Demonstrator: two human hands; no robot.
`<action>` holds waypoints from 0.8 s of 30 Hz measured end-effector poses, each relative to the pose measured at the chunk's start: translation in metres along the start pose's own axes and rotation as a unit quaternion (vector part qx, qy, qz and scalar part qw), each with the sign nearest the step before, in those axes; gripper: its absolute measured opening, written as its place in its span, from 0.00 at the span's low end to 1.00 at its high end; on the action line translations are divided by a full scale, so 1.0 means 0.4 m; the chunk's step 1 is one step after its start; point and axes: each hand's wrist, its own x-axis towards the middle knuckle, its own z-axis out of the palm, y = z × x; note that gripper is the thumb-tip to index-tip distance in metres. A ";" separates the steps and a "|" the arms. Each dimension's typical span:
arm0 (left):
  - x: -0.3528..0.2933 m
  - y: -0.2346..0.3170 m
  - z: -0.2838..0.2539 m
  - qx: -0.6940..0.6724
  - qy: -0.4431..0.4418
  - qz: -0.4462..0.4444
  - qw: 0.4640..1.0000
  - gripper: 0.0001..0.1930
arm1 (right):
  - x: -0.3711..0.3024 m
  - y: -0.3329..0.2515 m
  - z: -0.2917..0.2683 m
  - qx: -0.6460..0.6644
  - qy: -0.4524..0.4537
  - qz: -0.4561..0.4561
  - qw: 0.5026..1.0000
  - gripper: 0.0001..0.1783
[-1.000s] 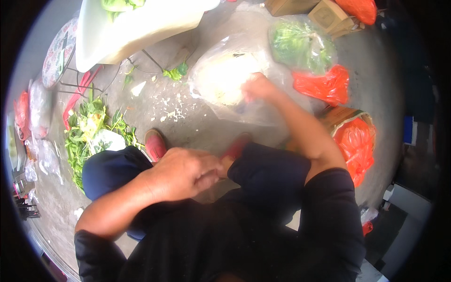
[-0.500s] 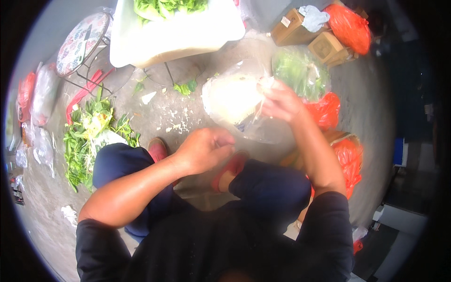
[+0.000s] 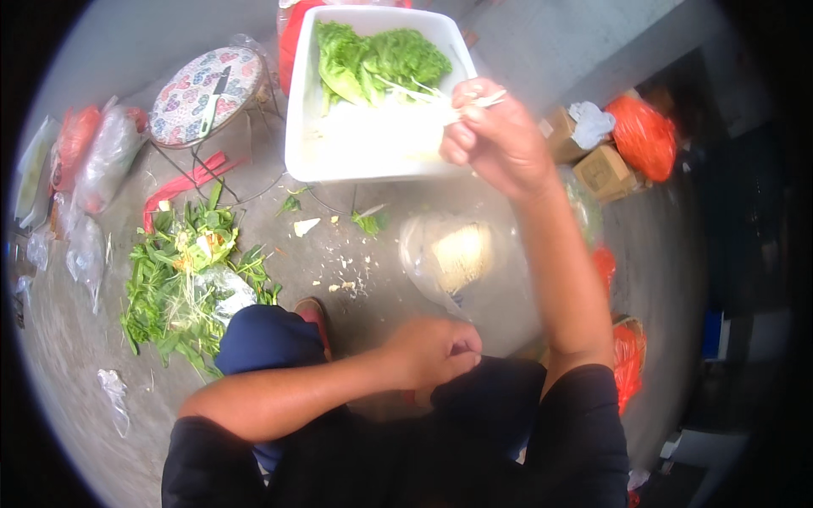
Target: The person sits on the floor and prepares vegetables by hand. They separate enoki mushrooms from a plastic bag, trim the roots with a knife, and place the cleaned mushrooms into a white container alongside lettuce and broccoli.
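Note:
My right hand (image 3: 495, 140) is raised over the near right corner of a white plastic tub (image 3: 298, 140). Its fingers are pinched on a few thin white stems (image 3: 489, 99), whose ends stick out on both sides. Green leafy lettuce (image 3: 385, 63) lies in the far part of the tub, and a pale, glare-washed heap fills the near part. My left hand (image 3: 436, 351) rests low by my right knee with its fingers curled; what they hold, if anything, is hidden. Between the hands, on the floor, sits a clear plastic bag (image 3: 417, 262) with a pale, cream-coloured clump (image 3: 461, 254) inside.
A round patterned stool (image 3: 182, 100) holds a knife (image 3: 213, 103). Leafy green trimmings (image 3: 182, 288) lie beside my left knee, and pale scraps (image 3: 343, 284) dot the concrete floor. Right of me are cardboard boxes (image 3: 603, 172) and red plastic bags (image 3: 641, 135).
My right hand has risen from the clear bag to the tub with the thin white stems. My left hand has shifted right and nearer. The view has tilted, showing more of the tub.

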 end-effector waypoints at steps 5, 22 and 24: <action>-0.016 0.025 -0.032 0.006 -0.003 0.009 1.000 0.10 | 0.081 0.090 -0.137 -0.531 -0.023 0.130 0.837 0.11; -0.005 0.017 -0.091 -0.032 0.005 0.050 0.998 0.09 | 0.068 -0.025 -0.188 -0.602 -0.019 0.185 0.777 0.15; -0.005 0.015 -0.094 -0.034 0.004 0.046 0.998 0.09 | 0.076 -0.014 -0.176 -0.499 0.019 0.182 0.847 0.16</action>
